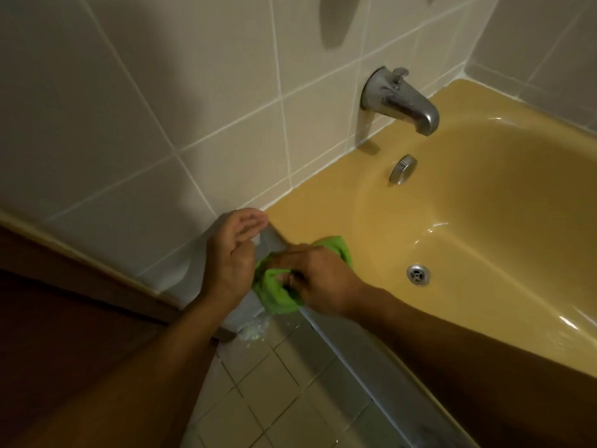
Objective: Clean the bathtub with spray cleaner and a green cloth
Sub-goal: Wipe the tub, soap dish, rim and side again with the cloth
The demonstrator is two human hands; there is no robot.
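Two bare hands meet at the front corner of a mustard-yellow bathtub (323,205), where it joins the tiled wall (161,108). The right hand (319,279) curls its fingers tightly around a bunched green cloth (276,297) on the tub's front rim, while the left hand (232,253) sits just beside the cloth, fingers loosely straight and gripping nothing. A metal spout (400,98) juts from the wall above the round drain (418,274).

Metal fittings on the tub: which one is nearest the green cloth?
The drain, the holed strainer on the tub floor, right of the green cloth; the overflow knob and spout sit higher and farther away.
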